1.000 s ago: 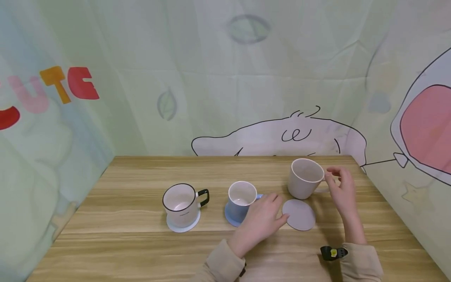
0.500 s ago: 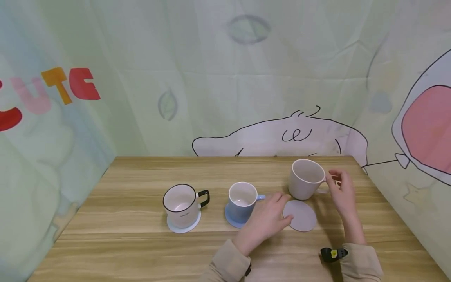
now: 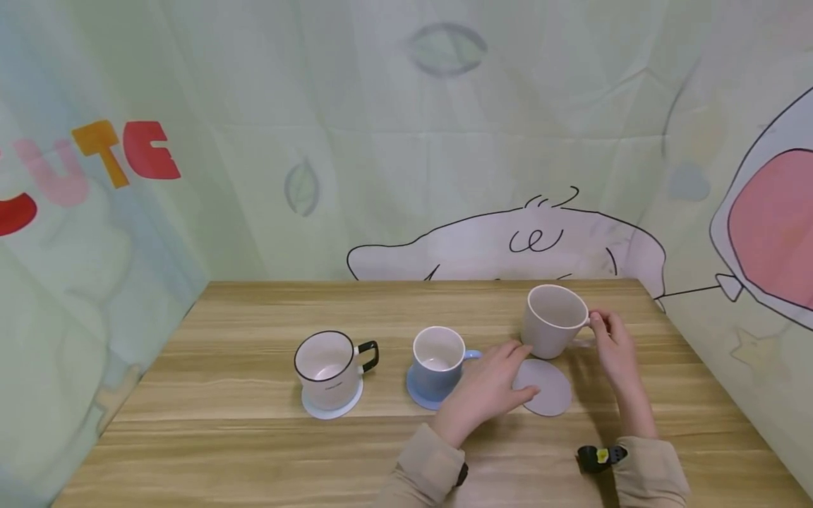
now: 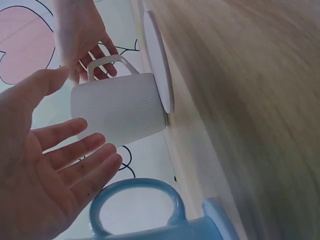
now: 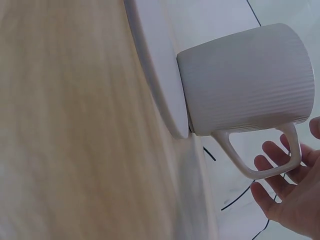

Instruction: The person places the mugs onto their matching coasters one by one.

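Note:
A large pale ribbed mug [image 3: 550,326] stands upright at the back right of the table, just behind a round mauve-grey coaster [image 3: 545,389]. My right hand [image 3: 615,347] is at its handle [image 5: 235,155]; the fingers bend loosely round the handle and some fingertips show through the loop. My left hand [image 3: 484,386] hovers with spread, slightly bent fingers, holding nothing, between a blue mug [image 3: 435,377] and the coaster. In the left wrist view the pale mug lies beyond its fingertips, with the blue mug's handle [image 4: 137,184] just below. The left hand partly hides the blue mug.
The blue mug sits on a blue coaster [image 3: 416,392]. Further left, a white mug [image 3: 330,384] with a black rim and black handle rests on a light blue coaster [image 3: 335,410]. The wooden table [image 3: 254,458] ends against a printed cloth backdrop [image 3: 267,141].
My left hand has shifted right, over the edge of the mauve-grey coaster. The right hand's fingers have drawn in closer on the pale mug's handle. The mugs stay in place.

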The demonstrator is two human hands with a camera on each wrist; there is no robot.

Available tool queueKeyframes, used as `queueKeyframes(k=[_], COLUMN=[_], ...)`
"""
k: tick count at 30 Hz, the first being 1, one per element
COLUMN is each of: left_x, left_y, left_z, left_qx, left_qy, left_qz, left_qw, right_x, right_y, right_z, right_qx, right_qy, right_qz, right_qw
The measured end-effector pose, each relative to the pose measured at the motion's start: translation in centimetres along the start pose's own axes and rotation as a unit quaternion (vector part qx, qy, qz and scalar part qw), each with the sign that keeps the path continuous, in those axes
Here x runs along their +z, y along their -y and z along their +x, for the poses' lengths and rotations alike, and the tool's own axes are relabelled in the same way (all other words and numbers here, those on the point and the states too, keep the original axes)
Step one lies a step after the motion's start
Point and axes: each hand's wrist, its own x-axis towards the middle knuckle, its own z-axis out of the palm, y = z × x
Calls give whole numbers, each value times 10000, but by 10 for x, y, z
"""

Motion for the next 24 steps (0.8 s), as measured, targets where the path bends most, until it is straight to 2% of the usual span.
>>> queueKeyframes(k=[10,19,24], left_x=[7,17,21], left_y=[-1,-5,-4], left_z=[8,20,23], left_qx=[47,14,-98], left_qy=[188,408,570], left_qz=[-149,-13,-22], left_qw=[9997,9992,9983], right_x=[1,-5,-4], right_y=[-4,-8,-8], right_z=[3,6,6], right_qx=[-40,79,72], right_qy=[-61,247,250], right_qz=[332,118,145], right_qw=[9994,9996,9996])
